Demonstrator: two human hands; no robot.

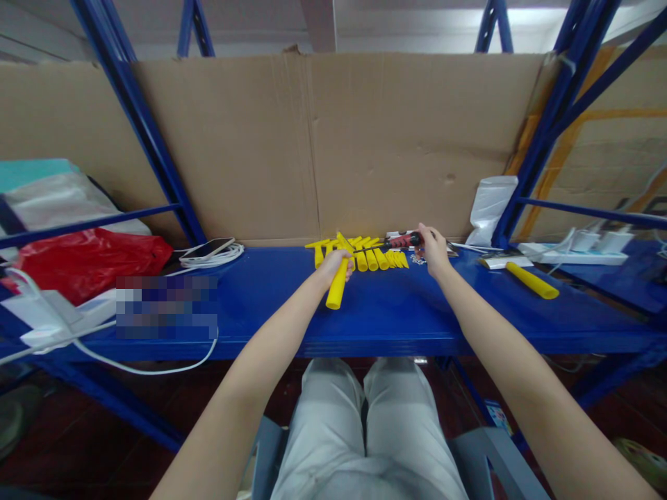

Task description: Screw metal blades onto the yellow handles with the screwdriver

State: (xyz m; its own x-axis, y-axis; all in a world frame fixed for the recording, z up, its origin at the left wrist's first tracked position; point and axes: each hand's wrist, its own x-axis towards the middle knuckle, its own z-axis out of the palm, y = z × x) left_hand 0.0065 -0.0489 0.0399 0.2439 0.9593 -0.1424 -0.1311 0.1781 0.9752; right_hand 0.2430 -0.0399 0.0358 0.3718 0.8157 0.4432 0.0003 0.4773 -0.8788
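Observation:
My left hand (336, 265) is closed around a yellow tube-shaped handle (336, 292), its round end tilted toward me. In my right hand (433, 248) is a screwdriver (404, 240) with a red and black grip. Its dark shaft points left and reaches the upper part of the yellow piece by my left fingers; whether the tip touches a screw is too small to tell. Behind my hands lies a row of similar yellow pieces (372, 260), with several small flat yellow parts (399, 260) at its right end. Small silvery bits (417, 259) lie near my right hand.
Another yellow tube (531, 280) rests at the right of the blue shelf (385, 312). Beyond it is a white power strip (573, 254). A phone (213, 248) with a coiled white cable and a red bag (94, 260) are at left. Cardboard (365, 139) stands behind.

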